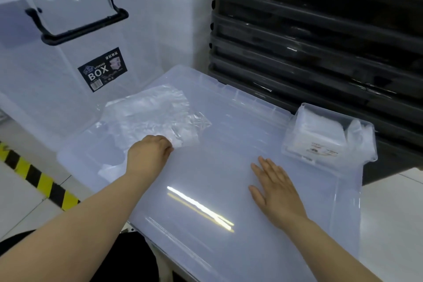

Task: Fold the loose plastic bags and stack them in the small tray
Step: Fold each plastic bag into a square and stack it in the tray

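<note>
A pile of loose clear plastic bags (155, 114) lies crumpled at the far left of a translucent lid (229, 135) that serves as the work surface. My left hand (150, 152) has its fingers curled and pinches the near edge of the pile. My right hand (275, 190) lies flat with straight fingers on the bare lid, holding nothing. The small clear tray (295, 137) stands at the right end of the lid, with folded bags (320, 130) stacked inside it.
A big clear storage box (68, 57) with a black handle stands at the back left. A stack of black crates (320, 30) fills the back right. Yellow-black floor tape (34, 174) runs at the left. More plastic shows through the lid, below my left hand.
</note>
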`<state>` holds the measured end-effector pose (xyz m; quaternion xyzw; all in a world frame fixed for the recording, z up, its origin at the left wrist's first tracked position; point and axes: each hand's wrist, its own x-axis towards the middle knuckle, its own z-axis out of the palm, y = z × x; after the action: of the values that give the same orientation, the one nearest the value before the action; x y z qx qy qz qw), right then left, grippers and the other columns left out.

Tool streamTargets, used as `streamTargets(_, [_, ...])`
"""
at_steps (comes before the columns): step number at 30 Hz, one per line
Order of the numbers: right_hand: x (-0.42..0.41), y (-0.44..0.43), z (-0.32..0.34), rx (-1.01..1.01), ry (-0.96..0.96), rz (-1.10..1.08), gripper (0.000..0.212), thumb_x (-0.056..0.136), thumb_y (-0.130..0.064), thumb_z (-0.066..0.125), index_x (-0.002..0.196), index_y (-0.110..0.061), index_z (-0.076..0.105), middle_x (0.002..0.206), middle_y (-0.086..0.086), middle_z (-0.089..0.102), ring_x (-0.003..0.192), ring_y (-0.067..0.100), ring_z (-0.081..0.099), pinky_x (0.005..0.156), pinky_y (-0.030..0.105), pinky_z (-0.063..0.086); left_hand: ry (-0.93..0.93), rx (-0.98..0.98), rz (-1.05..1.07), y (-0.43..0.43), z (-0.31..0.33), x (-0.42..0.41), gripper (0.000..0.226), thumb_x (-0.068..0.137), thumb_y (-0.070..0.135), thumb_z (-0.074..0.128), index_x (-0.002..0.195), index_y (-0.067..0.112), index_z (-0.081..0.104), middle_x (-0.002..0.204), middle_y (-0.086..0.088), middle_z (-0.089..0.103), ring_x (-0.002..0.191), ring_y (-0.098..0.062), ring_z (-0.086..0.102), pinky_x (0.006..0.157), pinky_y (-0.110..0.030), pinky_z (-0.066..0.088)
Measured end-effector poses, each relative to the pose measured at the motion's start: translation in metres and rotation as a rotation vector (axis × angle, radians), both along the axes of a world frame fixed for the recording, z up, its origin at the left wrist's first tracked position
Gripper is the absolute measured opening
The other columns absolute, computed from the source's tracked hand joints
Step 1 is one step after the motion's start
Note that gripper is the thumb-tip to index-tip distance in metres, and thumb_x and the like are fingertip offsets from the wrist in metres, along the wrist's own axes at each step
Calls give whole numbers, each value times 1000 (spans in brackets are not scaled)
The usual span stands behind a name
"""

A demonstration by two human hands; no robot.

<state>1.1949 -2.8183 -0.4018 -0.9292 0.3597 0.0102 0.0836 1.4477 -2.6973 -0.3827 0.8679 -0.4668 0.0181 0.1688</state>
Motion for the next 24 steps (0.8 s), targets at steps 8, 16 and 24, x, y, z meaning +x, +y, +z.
streamTargets(8, [-1,1,6,86,12,23,128,39,-77,-43,147,-26,3,140,-13,-22,131,0,-21,91,6,-31,66,-90,-19,-3,2,-3,11,85,3,61,82,0,71,89,-13,69,85,-34,62,64,-32,38])
streamTargets(16, [12,15,13,-42,-363,4,61,77,-47,47,128,-13,44,136,11,46,120,25,44,99,30,33,148,-167,-416,4,17,-47,27,82,30,37,78,17,60,70,2,68,56,-16,63,45,-28,45])
streamTargets(24, [23,18,23,-403,-395,256,40,47,-9,86,77,-18,63,114,6,63,117,31,49,108,38,15,191,-89,-734,16,14,-64,12,86,39,31,90,30,36,77,3,68,65,-18,63,53,-27,51])
